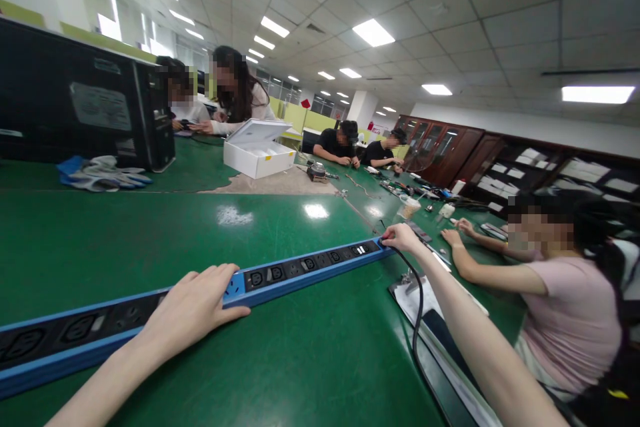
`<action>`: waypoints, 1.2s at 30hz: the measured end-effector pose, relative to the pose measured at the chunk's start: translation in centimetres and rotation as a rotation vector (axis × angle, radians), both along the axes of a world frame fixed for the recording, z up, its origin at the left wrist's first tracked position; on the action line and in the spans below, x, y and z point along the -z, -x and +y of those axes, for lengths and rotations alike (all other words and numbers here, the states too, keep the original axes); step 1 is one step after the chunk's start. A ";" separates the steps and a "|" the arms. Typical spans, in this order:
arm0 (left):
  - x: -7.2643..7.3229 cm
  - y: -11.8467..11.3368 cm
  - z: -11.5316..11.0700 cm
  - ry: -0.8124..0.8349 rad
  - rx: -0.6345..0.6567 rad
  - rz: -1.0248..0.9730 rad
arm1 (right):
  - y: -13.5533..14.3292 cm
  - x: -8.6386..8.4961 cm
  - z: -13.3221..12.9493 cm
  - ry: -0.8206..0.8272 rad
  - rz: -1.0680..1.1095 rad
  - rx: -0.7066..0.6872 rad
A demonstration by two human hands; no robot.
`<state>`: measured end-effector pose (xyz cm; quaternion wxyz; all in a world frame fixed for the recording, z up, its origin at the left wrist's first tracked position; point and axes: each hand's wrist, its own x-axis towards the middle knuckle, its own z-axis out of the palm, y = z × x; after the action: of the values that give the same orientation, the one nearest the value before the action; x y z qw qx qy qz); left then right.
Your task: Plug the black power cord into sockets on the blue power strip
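Observation:
A long blue power strip (313, 265) with black socket panels lies slantwise across the green table. My left hand (195, 300) grips it around the middle, fingers over the far side and thumb along the near side. At the strip's far right end, my right hand (400, 237) is closed on the black power cable (416, 293) where it meets the strip. My fingers hide the joint, so I cannot tell whether the cable is plugged in or fixed there. From that hand the cable hangs down toward the bottom of the view.
A black computer case (85, 100) stands at the back left, with work gloves (103, 173) before it. Behind the strip is an open white box (260, 153). A clipboard with papers (410, 297) lies under my right arm. A person in pink (570, 320) sits at the right; tools and others are farther back.

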<state>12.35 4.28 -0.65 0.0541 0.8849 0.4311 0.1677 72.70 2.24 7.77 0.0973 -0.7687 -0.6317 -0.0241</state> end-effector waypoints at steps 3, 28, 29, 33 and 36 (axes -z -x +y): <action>0.3 0.1 0.3 -0.008 0.008 -0.006 | 0.3 -0.3 0.2 0.005 -0.005 0.003; 0.0 0.0 0.0 0.002 -0.002 -0.006 | 1.2 2.8 -2.0 -0.228 0.028 0.069; 0.0 0.0 0.0 0.001 -0.002 -0.005 | 1.1 2.9 -1.9 -0.224 0.033 0.075; 0.1 0.0 0.0 -0.011 0.001 -0.002 | 0.9 3.3 -1.8 -0.247 0.114 0.155; 0.1 0.0 0.0 -0.007 0.002 0.000 | 1.0 4.0 -2.0 -0.289 0.132 0.223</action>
<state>12.38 4.28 -0.74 0.0510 0.8854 0.4298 0.1694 71.66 0.27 3.77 0.2444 -0.8119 -0.5250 -0.0747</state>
